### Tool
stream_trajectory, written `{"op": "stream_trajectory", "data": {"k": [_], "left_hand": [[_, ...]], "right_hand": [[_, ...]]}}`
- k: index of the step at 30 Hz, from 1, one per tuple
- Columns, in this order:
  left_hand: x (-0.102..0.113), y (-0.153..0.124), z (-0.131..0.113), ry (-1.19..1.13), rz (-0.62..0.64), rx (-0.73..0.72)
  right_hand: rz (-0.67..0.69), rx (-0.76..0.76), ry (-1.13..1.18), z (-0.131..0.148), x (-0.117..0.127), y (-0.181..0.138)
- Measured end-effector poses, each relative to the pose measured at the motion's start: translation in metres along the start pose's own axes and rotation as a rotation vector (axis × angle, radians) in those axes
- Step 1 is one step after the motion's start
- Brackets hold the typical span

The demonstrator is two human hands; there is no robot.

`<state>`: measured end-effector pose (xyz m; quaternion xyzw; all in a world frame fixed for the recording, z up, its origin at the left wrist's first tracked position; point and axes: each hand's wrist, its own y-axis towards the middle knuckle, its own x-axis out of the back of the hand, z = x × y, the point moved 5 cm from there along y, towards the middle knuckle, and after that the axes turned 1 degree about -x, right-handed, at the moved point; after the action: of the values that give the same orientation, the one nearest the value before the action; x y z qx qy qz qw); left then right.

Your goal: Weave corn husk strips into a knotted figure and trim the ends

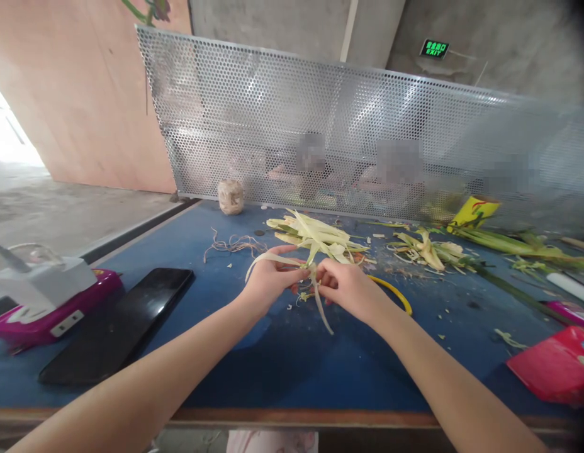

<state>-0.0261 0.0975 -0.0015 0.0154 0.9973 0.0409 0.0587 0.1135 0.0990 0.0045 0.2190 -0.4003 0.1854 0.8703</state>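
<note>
My left hand [273,277] pinches a pale, husk-like leaf strip [324,313] between thumb and fingers above the blue table. Facing it, my right hand [343,286] has its fingertips closed on the same bundle. One end of the strip hangs below the fingers, and a pale band curves out past the left hand's far side. Where the strips cross is partly covered by my fingers. Just beyond my hands lies a pile of pale green husk leaves [315,234]. A yellow curved cord [396,290] rests beside my right wrist.
At left are a black phone [122,324] and a purple power strip [91,299] with a white charger [46,283]. Loose twine [233,244] and a wrapped roll [230,197] lie farther back. Leaf scraps [433,251] and a red packet [554,365] sit at right. A perforated metal screen [282,107] borders the back.
</note>
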Motion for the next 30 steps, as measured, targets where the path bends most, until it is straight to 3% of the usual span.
{"op": "stream_trajectory", "data": {"k": [4,8,13,17,22,30], "left_hand": [[-0.002,0.0,0.004,0.002,0.047,0.035],[-0.005,-0.001,0.002,0.126,0.073,-0.04],[-0.014,-0.008,-0.005,0.354,0.17,-0.136],[-0.015,-0.01,-0.006,0.427,0.18,-0.155],[-0.018,-0.011,-0.009,0.417,0.205,-0.239],[-0.017,-0.01,-0.006,0.228,0.179,-0.117]], "right_hand": [[-0.207,0.183,-0.242,0.012,0.011,-0.003],[-0.236,0.382,-0.171,0.019,0.017,-0.005],[-0.29,0.561,-0.321,0.027,0.02,-0.006],[-0.292,0.486,-0.333,0.022,0.018,-0.003],[-0.263,0.338,-0.138,0.009,0.016,0.002],[-0.25,0.168,-0.027,0.005,0.018,0.003]]}}
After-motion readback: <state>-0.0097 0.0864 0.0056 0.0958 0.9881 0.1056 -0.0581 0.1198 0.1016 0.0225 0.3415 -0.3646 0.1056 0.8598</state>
